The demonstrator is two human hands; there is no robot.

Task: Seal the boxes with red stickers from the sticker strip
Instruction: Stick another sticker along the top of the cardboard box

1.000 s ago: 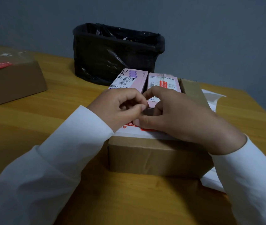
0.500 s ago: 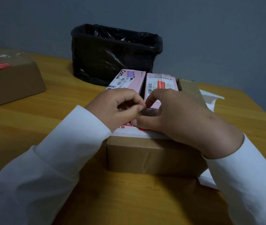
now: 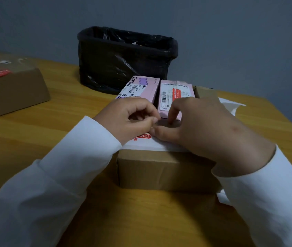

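While my left hand and right hand pinch at the sticker strip atop the cardboard box — step: peeling a red sticker — next, lift it cleanly.

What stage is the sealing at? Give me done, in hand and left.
Done: the right pink box and the brown box at far left each already carry a red sticker.
In hand: the left hand and right hand work together at the sticker strip lying on the near cardboard box, apparently peeling one; the pinch itself is hidden.
Left: the left pink box shows no red sticker.
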